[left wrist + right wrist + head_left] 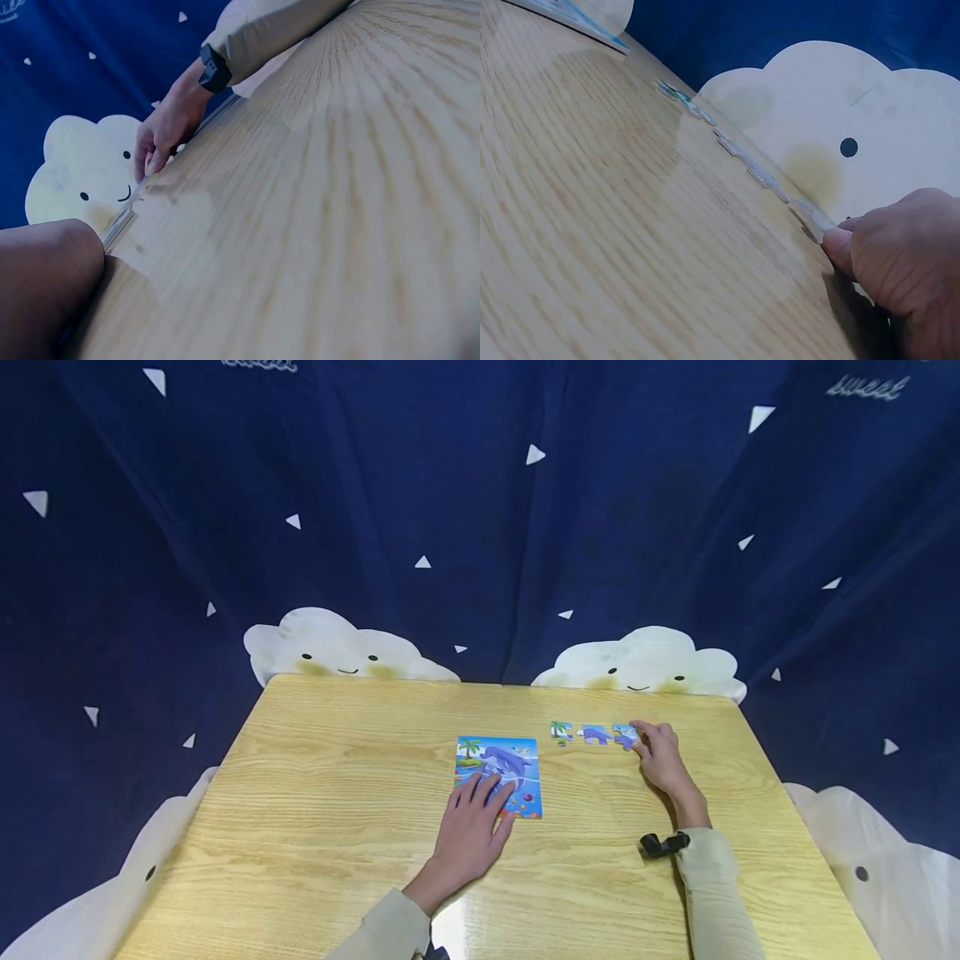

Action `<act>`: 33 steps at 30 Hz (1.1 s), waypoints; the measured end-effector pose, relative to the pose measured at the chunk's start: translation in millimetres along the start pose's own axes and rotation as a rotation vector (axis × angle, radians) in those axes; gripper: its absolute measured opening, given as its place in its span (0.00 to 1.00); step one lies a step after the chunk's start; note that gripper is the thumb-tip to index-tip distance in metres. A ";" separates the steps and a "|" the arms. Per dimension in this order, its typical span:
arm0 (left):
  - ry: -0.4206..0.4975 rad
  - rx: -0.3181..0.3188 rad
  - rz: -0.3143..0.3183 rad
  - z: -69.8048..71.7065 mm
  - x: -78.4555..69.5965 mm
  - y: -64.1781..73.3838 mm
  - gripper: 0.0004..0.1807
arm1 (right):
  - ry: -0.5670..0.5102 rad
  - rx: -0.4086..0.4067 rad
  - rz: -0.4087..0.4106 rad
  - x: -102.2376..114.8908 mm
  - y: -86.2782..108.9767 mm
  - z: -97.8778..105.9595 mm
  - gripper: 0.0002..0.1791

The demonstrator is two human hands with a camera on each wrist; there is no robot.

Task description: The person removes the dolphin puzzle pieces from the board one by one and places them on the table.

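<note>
My left hand (471,831) rests with its fingers spread on the lower part of a dolphin picture board (525,758), hiding some of it. To the board's upper right, jigsaw pieces lie in a row: a palm tree piece (559,732) at the left and a dolphin piece (596,734) in the middle. At the row's right end, my right hand (662,757) pinches another puzzle piece (624,735) by its right edge. In the right wrist view this held piece (810,214) looks slightly raised from the table, with the thumb on its near end.
The wooden table (337,760) spans the space below both arms. Behind it hangs a dark blue curtain (450,485) with white cloud shapes (345,647) along the table's back edge. A black wrist camera (663,845) sits on the right sleeve.
</note>
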State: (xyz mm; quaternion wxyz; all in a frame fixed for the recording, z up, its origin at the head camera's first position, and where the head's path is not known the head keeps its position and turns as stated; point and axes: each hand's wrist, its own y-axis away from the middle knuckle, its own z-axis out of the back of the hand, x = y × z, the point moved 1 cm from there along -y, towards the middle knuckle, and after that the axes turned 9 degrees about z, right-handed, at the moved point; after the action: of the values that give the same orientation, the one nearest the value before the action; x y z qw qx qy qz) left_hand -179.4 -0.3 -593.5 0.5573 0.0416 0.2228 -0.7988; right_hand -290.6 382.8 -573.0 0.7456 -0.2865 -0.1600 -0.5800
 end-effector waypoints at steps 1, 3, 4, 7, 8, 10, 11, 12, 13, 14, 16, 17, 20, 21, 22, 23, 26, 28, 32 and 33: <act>0.002 0.002 0.001 0.6 -0.3 0.1 0.27 | 0.001 0.004 0.001 -0.5 0.0 0.2 0.23; 0.004 0.012 0.006 1.6 -0.5 0.2 0.27 | 0.003 0.016 0.001 -1.5 0.3 1.0 0.23; 0.007 0.019 0.009 2.2 -0.7 0.1 0.27 | 0.004 0.024 0.003 -1.8 0.8 1.5 0.23; 0.005 0.054 0.023 3.7 -1.1 -0.5 0.28 | 0.004 0.036 -0.003 -2.6 1.3 2.8 0.23; 0.001 0.063 0.027 3.9 -1.0 -0.5 0.28 | 0.004 0.041 -0.006 -2.9 1.4 3.3 0.23; -0.006 0.076 0.033 4.1 -0.9 -0.8 0.28 | 0.005 0.043 -0.005 -2.8 1.3 3.7 0.23; -0.009 0.079 0.035 4.0 -0.9 -0.8 0.28 | 0.004 0.041 -0.006 -2.8 0.9 3.9 0.23; -0.012 0.079 0.035 4.0 -0.8 -0.8 0.28 | 0.007 0.042 -0.002 -2.6 1.0 4.0 0.23; -0.012 0.074 0.033 3.9 -0.7 -0.7 0.28 | 0.008 0.040 -0.001 -2.4 0.8 4.0 0.23; -0.012 0.070 0.031 3.8 -0.7 -0.7 0.28 | 0.011 0.041 0.000 -2.3 1.0 4.1 0.23; -0.007 0.055 0.025 3.9 -0.7 -0.5 0.28 | 0.015 0.041 0.000 -2.4 0.4 3.9 0.24; -0.003 0.051 0.024 4.0 -0.7 -0.4 0.28 | 0.018 0.041 -0.001 -2.1 0.3 4.0 0.24; 0.006 0.042 0.022 4.7 -1.0 -0.4 0.27 | 0.018 0.052 -0.009 -1.6 -0.1 4.4 0.24; 0.008 0.042 0.023 4.9 -1.1 -0.4 0.27 | 0.015 0.055 -0.014 -1.5 -0.4 4.5 0.24; 0.009 0.042 0.023 5.0 -1.2 -0.4 0.27 | 0.012 0.060 -0.019 -0.9 -0.2 5.0 0.24; 0.009 0.048 0.025 4.9 -1.3 -0.5 0.28 | 0.009 0.065 -0.022 -0.5 -0.2 5.3 0.25; 0.000 0.045 0.019 4.4 -1.3 -0.5 0.27 | 0.008 0.076 -0.032 0.0 -0.2 6.2 0.25; -0.004 0.042 0.012 4.1 -1.2 -0.4 0.27 | 0.006 0.077 -0.033 0.0 -0.1 6.5 0.25; -0.003 0.037 0.002 3.0 -0.7 0.1 0.27 | 0.008 0.074 -0.027 -0.4 0.2 5.5 0.24; 0.001 0.038 0.001 2.9 -0.5 0.3 0.27 | 0.008 0.072 -0.026 -0.6 0.5 5.0 0.23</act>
State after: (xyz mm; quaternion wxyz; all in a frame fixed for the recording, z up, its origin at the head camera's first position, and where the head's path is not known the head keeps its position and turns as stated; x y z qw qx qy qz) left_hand -178.4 -1.2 -590.8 0.5568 0.0527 0.2081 -0.8024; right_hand -289.8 386.4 -569.5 0.7483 -0.2551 -0.1817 -0.5847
